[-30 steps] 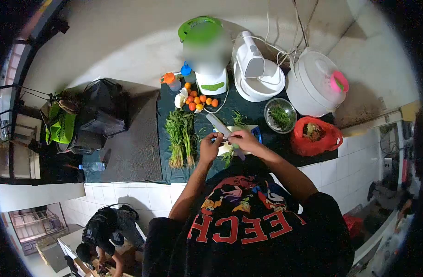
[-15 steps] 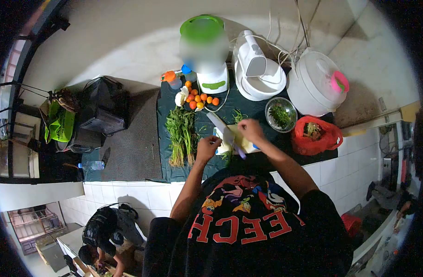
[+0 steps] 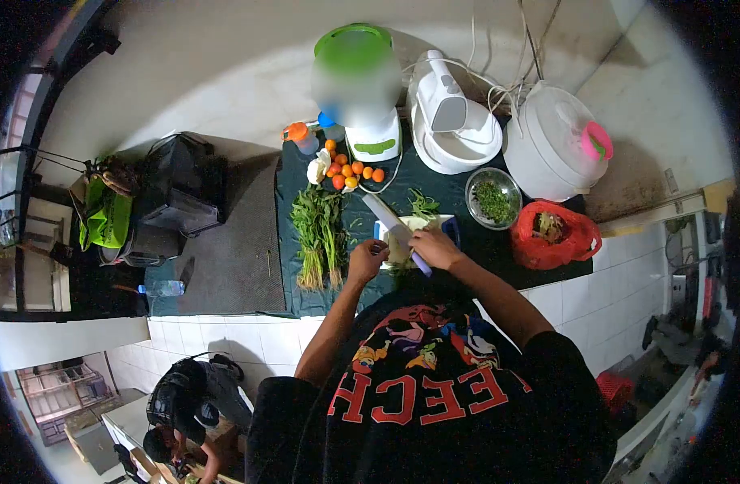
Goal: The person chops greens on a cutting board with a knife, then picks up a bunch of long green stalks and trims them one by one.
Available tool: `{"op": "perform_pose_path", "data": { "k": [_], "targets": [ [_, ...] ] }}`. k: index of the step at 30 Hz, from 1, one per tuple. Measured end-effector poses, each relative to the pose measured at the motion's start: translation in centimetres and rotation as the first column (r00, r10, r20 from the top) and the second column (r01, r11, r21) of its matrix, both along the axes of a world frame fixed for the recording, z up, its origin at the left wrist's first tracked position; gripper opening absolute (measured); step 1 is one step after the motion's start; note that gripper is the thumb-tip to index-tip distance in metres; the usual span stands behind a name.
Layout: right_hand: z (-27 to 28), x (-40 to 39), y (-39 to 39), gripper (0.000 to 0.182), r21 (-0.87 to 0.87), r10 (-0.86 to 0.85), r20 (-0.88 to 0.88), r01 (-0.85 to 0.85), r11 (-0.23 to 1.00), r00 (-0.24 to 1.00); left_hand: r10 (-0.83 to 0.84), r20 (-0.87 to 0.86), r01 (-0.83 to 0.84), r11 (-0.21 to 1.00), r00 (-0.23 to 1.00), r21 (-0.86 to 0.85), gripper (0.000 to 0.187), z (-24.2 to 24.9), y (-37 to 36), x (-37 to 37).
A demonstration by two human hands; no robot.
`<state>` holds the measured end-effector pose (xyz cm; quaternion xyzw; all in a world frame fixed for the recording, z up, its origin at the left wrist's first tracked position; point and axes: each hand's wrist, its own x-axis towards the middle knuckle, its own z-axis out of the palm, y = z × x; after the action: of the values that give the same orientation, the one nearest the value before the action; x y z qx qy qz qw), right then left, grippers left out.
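My left hand [image 3: 368, 260] is at the near left side of a white cutting board [image 3: 446, 223] with blue ends, its fingers curled in a pinch. Any stem in it is too small to make out. Just right of the knife, my right hand [image 3: 434, 247] is bent with fingertips together over the board; what they pinch is hidden. A broad-bladed knife [image 3: 392, 219] with a purple handle lies slantwise across the board between both hands. Some green leaves [image 3: 422, 205] rest at the board's far edge. Left of it is a bunch of leafy greens [image 3: 317, 238] with roots.
Chopped greens fill a glass bowl [image 3: 493, 202] at right, beside a red plastic bag [image 3: 547, 234] of scraps. Behind are orange tomatoes [image 3: 357, 168], a white-and-green appliance [image 3: 373, 145], a stand mixer [image 3: 451, 121] and a white lidded tub [image 3: 547, 145]. Another person [image 3: 188, 403] bends at lower left.
My right hand has come back toward me from the board's far side, down near the knife and my left hand. Leaves now show at the far edge where it was. The knife stays put.
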<state>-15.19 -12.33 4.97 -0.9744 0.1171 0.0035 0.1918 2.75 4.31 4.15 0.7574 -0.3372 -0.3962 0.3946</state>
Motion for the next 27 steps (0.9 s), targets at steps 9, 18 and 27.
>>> {"op": "perform_pose_path", "data": {
  "k": [9, 18, 27],
  "targets": [
    [0.1, -4.3, 1.5, 0.017, 0.347, -0.115, 0.177, 0.047, 0.937, 0.978, -0.088, 0.313, 0.127, 0.986, 0.946, -0.105, 0.023, 0.0, -6.3, -0.2],
    [1.3, -6.4, 1.5, 0.025, 0.608, -0.369, 0.182, 0.191, 0.771, 0.911, -0.123, 0.363, 0.193, 0.967, 0.924, -0.165, 0.026, -0.5, -10.4, -1.7],
    [2.5, -4.6, -0.9, 0.023, 0.806, -0.438, 0.048, 0.224, 0.548, 0.898, -0.344, -0.155, 0.325, 0.936, 0.926, -0.138, 0.022, 7.9, -3.8, -1.9]
  ]
}}
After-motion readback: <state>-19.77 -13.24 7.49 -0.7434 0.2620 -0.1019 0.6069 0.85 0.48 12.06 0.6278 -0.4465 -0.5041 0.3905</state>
